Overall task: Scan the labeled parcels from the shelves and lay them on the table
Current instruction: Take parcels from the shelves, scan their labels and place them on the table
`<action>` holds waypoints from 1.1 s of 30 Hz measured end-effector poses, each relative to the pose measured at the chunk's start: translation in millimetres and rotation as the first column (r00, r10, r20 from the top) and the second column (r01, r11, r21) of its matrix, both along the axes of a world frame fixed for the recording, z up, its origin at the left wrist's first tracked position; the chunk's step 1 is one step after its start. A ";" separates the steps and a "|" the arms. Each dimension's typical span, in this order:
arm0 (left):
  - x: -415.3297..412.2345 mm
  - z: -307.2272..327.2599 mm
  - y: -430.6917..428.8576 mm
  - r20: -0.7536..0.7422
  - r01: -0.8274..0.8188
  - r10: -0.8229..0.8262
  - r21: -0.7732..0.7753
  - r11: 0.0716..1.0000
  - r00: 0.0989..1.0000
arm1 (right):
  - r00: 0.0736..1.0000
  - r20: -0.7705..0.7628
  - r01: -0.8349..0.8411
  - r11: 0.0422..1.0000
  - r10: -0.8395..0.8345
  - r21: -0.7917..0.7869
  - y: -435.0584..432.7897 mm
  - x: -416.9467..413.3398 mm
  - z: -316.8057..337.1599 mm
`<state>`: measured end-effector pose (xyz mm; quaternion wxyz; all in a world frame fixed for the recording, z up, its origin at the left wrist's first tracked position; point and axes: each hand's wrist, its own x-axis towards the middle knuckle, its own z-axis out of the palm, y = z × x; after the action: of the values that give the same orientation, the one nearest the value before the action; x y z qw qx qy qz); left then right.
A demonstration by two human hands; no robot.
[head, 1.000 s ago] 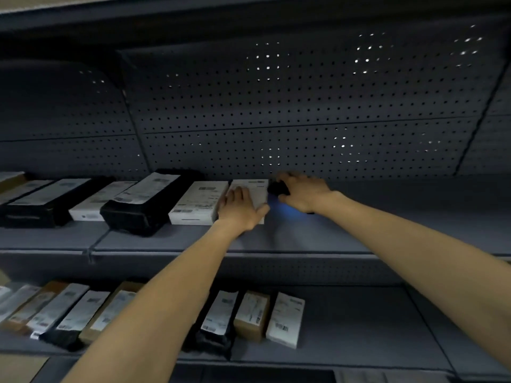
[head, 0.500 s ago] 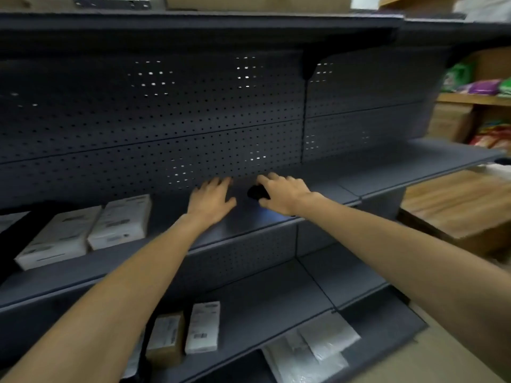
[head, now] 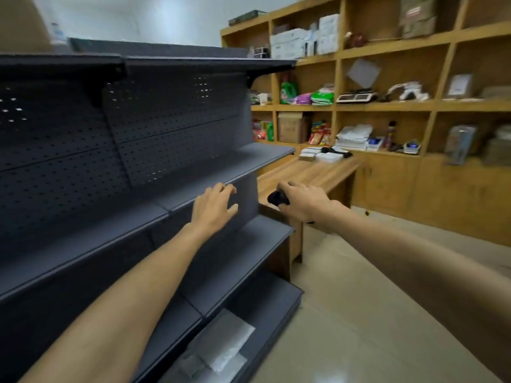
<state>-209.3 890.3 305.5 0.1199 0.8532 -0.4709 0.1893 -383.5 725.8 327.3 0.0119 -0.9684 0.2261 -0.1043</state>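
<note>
My right hand (head: 302, 201) grips a small black scanner (head: 277, 199), held in the air in front of the wooden table (head: 309, 172). My left hand (head: 213, 207) is stretched out with relaxed, spread fingers and holds nothing, level with the right end of the dark metal shelf (head: 226, 172). Several parcels (head: 320, 155), white and one black, lie at the far end of the table. The shelf boards in view carry no boxed parcels; grey plastic mailers (head: 221, 352) lie on the bottom board.
Wooden wall shelving (head: 387, 103) with boxes, detergent bags and a scale fills the back right. Beige floor tiles (head: 359, 313) spread out to the right of the metal shelf unit.
The view has swung right, away from the rows of labeled parcels, to the shelf's end and the table. My left hand has come off the white parcel and is free. The right hand still holds the scanner.
</note>
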 end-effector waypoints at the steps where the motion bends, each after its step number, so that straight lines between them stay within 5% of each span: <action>1: -21.3 -3.9 -31.4 0.006 0.038 -0.038 0.006 0.999 0.999 | 0.998 -0.007 0.057 0.998 -0.057 0.005 -22.4 -27.4 -5.4; 10: -207.3 -45.3 -258.4 0.040 0.416 -0.417 0.046 0.908 0.908 | 0.883 -0.071 0.468 0.879 -0.463 0.094 -183.8 -263.7 -59.4; 16: -277.0 -80.1 -354.0 0.066 0.513 -0.519 0.094 0.854 0.852 | 0.800 -0.029 0.597 0.790 -0.599 0.138 -249.3 -343.6 -79.6; 26: -257.4 -136.0 -524.4 0.085 0.597 -0.623 0.211 0.774 0.778 | 0.784 -0.092 0.619 0.763 -0.614 0.184 -387.6 -312.3 -138.2; 33: -183.1 -141.6 -672.2 0.032 0.582 -0.605 0.232 0.779 0.796 | 0.811 -0.153 0.584 0.791 -0.564 0.180 -545.5 -231.7 -114.6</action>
<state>-392.5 218.1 163.9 0.0578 0.6578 -0.7386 0.1355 -615.1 180.4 212.7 0.0754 -0.8503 0.5199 -0.0329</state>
